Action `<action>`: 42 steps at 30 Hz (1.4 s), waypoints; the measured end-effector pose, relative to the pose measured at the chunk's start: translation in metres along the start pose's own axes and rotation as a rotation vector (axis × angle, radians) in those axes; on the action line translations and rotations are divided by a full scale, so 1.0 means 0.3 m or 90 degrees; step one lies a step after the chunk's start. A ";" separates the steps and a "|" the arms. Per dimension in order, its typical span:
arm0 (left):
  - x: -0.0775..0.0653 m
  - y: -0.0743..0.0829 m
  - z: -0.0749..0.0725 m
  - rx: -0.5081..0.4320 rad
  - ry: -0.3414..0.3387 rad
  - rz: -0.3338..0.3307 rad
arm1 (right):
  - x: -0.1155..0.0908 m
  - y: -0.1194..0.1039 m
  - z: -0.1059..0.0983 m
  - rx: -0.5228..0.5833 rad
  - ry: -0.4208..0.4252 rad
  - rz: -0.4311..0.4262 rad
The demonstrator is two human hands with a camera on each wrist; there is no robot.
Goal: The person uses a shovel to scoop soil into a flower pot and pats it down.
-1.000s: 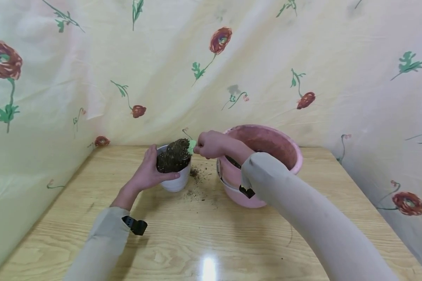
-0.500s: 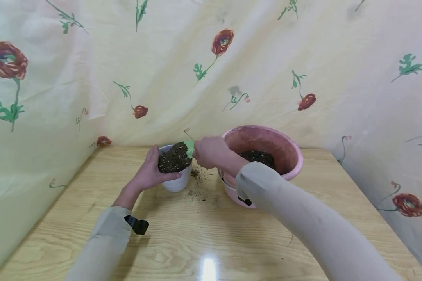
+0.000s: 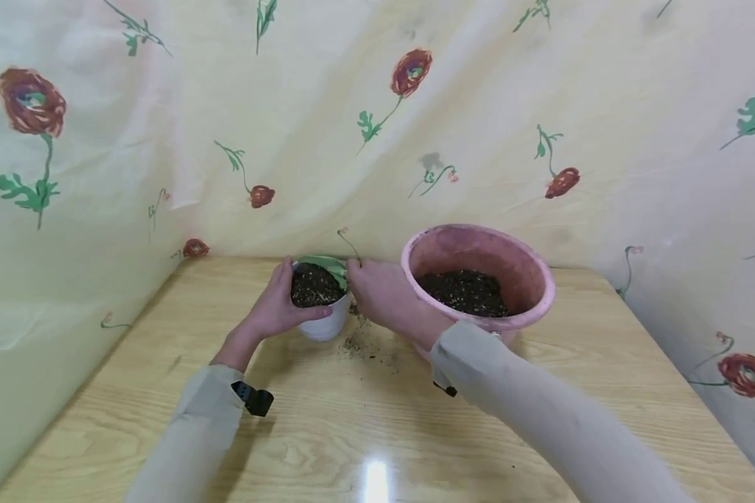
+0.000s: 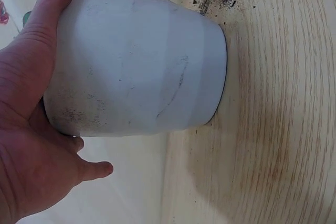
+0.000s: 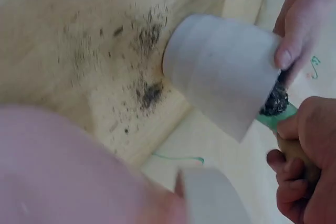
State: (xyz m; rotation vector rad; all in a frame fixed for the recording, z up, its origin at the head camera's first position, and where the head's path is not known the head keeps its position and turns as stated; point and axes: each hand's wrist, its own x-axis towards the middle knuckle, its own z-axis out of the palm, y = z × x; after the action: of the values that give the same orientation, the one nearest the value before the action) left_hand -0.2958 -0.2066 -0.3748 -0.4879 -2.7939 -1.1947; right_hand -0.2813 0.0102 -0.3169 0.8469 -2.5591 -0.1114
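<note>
A white flowerpot stands on the table with dark potting soil inside. My left hand grips it round the rim, thumb along the near side and fingers at the far side. In the left wrist view the pot's ribbed wall has dirt smudges and a dark scratch. My right hand holds a small garden trowel with a green blade, which lies tilted at the pot's mouth. Its wooden handle shows between the curled fingers in the right wrist view.
Right of the white flowerpot stands a large pink pot, partly filled with soil. My right forearm passes in front of it. Spilled soil lies on the wooden table between the pots. A flowered cloth hangs behind.
The heaped trowel has tipped over and its soil has dropped into the white flowerpot; the green blade now shows bare. My left hand has kept its grip on the pot.
</note>
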 end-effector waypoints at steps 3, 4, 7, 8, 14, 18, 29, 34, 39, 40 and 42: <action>0.004 0.000 0.002 0.003 0.000 -0.006 | -0.017 -0.004 0.020 -0.030 0.057 -0.006; 0.003 0.001 0.004 0.003 -0.001 -0.010 | -0.020 -0.004 0.025 -0.040 0.074 -0.004; 0.004 0.001 0.008 0.002 0.001 -0.013 | -0.022 -0.005 0.026 -0.036 0.098 0.014; 0.003 0.001 0.008 0.001 0.003 -0.014 | -0.020 -0.006 0.022 -0.025 0.102 0.023; -0.002 -0.007 0.010 -0.007 0.018 -0.024 | -0.013 -0.025 -0.001 0.051 0.081 0.075; -0.006 -0.016 0.014 -0.019 0.026 -0.024 | -0.025 -0.044 -0.008 0.086 -0.013 0.101; 0.004 -0.007 0.014 -0.010 0.038 -0.026 | 0.003 -0.031 -0.156 0.107 -0.316 0.124; 0.006 -0.010 0.014 -0.014 0.040 -0.027 | 0.038 -0.019 -0.169 0.137 -0.385 0.119; 0.001 -0.015 0.015 -0.020 0.045 -0.035 | 0.057 -0.027 -0.122 0.149 -0.400 0.083; 0.001 -0.016 0.016 -0.021 0.045 -0.034 | 0.059 -0.031 -0.113 0.149 -0.399 0.079; 0.001 -0.017 0.016 -0.022 0.047 -0.033 | 0.062 -0.035 -0.099 0.165 -0.404 0.085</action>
State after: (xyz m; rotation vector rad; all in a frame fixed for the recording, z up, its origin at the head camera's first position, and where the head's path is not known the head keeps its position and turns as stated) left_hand -0.2972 -0.2063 -0.3817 -0.3680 -2.7447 -1.2457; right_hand -0.2760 -0.0074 -0.2854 0.8252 -3.2736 -0.0046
